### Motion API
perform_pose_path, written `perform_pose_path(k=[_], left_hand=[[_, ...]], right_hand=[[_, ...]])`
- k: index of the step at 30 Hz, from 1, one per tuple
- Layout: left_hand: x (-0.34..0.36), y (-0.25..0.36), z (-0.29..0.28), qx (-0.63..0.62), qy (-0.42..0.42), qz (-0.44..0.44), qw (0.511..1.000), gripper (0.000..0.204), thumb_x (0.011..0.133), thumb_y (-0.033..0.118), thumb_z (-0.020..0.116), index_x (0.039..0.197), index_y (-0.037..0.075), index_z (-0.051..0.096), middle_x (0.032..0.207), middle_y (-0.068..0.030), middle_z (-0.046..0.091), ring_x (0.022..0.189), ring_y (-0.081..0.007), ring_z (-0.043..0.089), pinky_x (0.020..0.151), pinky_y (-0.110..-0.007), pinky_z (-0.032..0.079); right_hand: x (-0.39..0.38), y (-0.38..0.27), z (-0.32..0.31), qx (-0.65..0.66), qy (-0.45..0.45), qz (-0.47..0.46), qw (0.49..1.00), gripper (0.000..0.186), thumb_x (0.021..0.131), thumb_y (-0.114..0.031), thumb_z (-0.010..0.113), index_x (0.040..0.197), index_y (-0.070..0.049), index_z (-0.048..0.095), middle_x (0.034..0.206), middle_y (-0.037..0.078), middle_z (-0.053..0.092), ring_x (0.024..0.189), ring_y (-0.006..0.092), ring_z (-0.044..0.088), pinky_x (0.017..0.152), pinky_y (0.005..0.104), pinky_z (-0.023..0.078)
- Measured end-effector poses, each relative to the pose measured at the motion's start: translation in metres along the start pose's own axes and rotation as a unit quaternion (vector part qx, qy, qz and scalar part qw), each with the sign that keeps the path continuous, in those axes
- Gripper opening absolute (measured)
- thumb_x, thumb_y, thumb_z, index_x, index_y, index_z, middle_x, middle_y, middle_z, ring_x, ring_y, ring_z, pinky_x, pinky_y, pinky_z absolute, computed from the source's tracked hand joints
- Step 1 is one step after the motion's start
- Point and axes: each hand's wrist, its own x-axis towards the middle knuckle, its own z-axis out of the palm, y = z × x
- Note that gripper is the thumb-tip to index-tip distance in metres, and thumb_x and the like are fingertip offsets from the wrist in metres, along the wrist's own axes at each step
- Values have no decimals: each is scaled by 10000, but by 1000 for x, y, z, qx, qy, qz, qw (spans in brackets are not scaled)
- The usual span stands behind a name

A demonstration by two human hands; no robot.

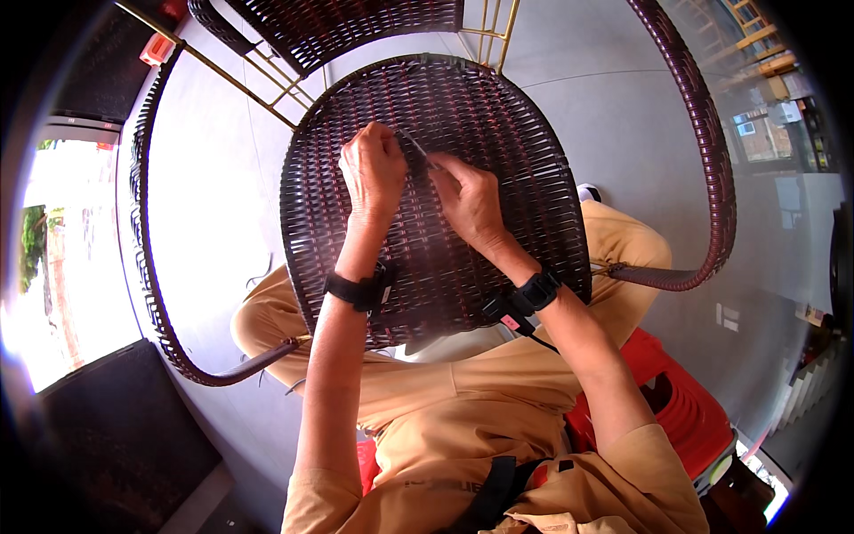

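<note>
Above the woven seat of a dark brown wicker chair (467, 107), both my hands work close together. My left hand (372, 173) is closed, its fingers curled in a pinch near the seat's middle; what they grip is hidden. A thin, pale, shiny strip (412, 142) slants between the two hands, too small to tell its kind. Its lower end meets the fingertips of my right hand (469, 198), which pinch it. The strip's upper end lies beside my left fingers. Both wrists wear black bands.
The chair's wrapped armrests curve round at left (147, 240) and right (703, 133). Its backrest (356, 27) rises at the far side, with thin gold-coloured metal bars (236, 76). My legs are bent on both sides of the seat. A red plastic stool (680, 409) stands at lower right.
</note>
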Motion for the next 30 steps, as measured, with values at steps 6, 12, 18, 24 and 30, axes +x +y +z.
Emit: perform_pose_path(k=[6, 12, 18, 24, 30], left_hand=[[-2, -7, 5, 12, 27, -1, 1000, 34, 722, 35, 615, 738, 12, 635, 695, -148, 632, 671, -328, 625, 655, -420, 490], [-2, 8, 1, -3, 14, -71, 997, 66, 708, 52, 622, 731, 8, 665, 690, -148, 652, 654, -314, 640, 664, -390, 506], [-5, 5, 5, -33, 28, -115, 992, 83, 714, 59, 638, 756, 4, 685, 689, -139, 670, 640, -288, 660, 663, -365, 517], [-7, 5, 5, -54, 30, -150, 987, 105, 726, 85, 687, 792, 3, 695, 711, -137, 681, 659, -272, 672, 682, -360, 522], [-6, 8, -2, -14, 5, -168, 986, 153, 731, 123, 721, 833, 9, 716, 748, -119, 703, 643, -207, 682, 662, -308, 535]], right_hand=[[1, -3, -2, -7, -21, 21, 1000, 195, 818, -56, 643, 1003, 5, 652, 852, 215, 653, 725, 351, 652, 605, 367, 503], [1, 1, 0, -9, -11, 3, 1000, 198, 816, -51, 643, 1006, 6, 648, 837, 216, 651, 713, 357, 647, 601, 372, 498], [0, -2, -1, -14, -19, 12, 1000, 194, 815, -42, 638, 1002, 9, 646, 854, 221, 650, 730, 358, 648, 610, 372, 501], [0, 0, -2, -19, -15, -3, 1000, 193, 813, -39, 637, 999, 12, 643, 858, 218, 653, 736, 357, 649, 617, 372, 504], [-1, -1, -2, -19, -18, 1, 1000, 193, 815, -43, 636, 1001, 8, 641, 848, 217, 651, 731, 355, 649, 613, 369, 503]])
